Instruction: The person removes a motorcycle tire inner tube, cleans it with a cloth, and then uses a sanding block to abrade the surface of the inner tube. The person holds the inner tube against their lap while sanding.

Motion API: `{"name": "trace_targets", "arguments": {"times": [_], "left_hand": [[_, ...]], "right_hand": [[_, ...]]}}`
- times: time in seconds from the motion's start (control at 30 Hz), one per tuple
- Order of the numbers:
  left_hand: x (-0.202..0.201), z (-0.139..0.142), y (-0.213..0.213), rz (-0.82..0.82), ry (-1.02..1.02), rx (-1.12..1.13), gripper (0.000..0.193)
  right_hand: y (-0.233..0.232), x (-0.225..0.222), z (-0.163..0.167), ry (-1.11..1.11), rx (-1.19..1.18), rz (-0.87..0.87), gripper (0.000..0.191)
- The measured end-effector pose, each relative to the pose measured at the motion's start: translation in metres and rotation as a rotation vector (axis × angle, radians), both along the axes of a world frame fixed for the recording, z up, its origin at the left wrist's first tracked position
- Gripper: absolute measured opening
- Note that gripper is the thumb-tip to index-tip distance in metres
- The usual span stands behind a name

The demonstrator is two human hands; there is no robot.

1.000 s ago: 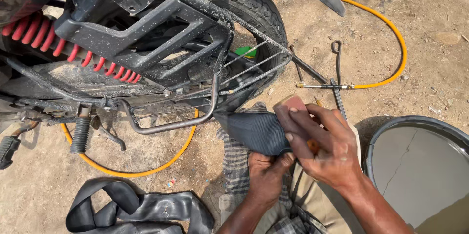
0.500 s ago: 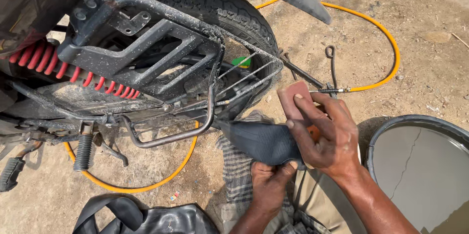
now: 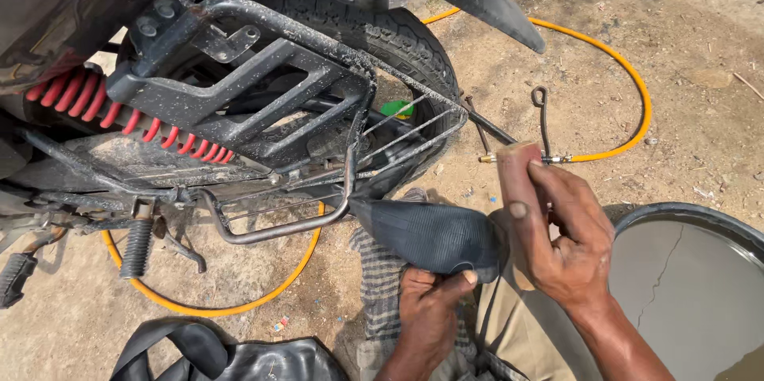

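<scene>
Nearest, at the bottom edge: left hand [image 3: 430,309] closed from below on the fold of black inner tube [image 3: 430,234], thumb pressed over its near rim, fingers tucked under. Beneath it, a checked cloth [image 3: 382,277] draped over the knee.

Just right of that: right hand [image 3: 561,242] curled around a pinkish-brown rubbing block [image 3: 513,170], thumb flat along its side, block standing on end with its lower part against the right end of the tube.

Judging by the grip, roughing of the tube's surface under way, block meeting rubber. For another stroke: tube held taut over the knee, block laid flatter, pressure along the rubber and not off its edge.

At the right elbow, close: dark rim of a water basin [image 3: 676,210], full and cracked-looking at the bottom; little slack there for a backward pull. Lower left, a spare loop of tube [image 3: 231,357] on the dirt.

Further out, touching the tube's far tip: bent steel guard rails [image 3: 350,190] of the motorcycle, then the rear tyre [image 3: 390,31], red spring [image 3: 119,110] and footpeg [image 3: 137,247]. Crowded on that side.

Farthest: yellow hose [image 3: 629,79] curving over bare ground [image 3: 700,134], brass fitting [image 3: 487,158] just behind the block. Open room only up and to the right.
</scene>
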State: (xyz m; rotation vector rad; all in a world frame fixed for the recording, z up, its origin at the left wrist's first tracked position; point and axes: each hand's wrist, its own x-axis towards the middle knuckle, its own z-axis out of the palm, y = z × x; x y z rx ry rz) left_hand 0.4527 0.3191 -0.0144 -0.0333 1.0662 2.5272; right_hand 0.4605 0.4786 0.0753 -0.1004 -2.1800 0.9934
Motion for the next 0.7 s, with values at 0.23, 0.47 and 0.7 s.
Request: {"name": "trace_targets", "arguments": {"times": [0.23, 0.47, 0.7], "left_hand": [[-0.005, 0.034, -0.016, -0.061, -0.336, 0.023, 0.025], [-0.018, 0.071, -0.002, -0.091, -0.478, -0.047, 0.033], [-0.025, 0.061, 0.005, -0.108, -0.387, 0.019, 0.041]], "right_hand": [[-0.001, 0.022, -0.027, -0.312, -0.306, 0.110, 0.049], [0.007, 0.026, -0.037, -0.321, -0.304, 0.118, 0.052], [0.009, 0.030, -0.034, -0.265, -0.389, 0.140, 0.052]]}}
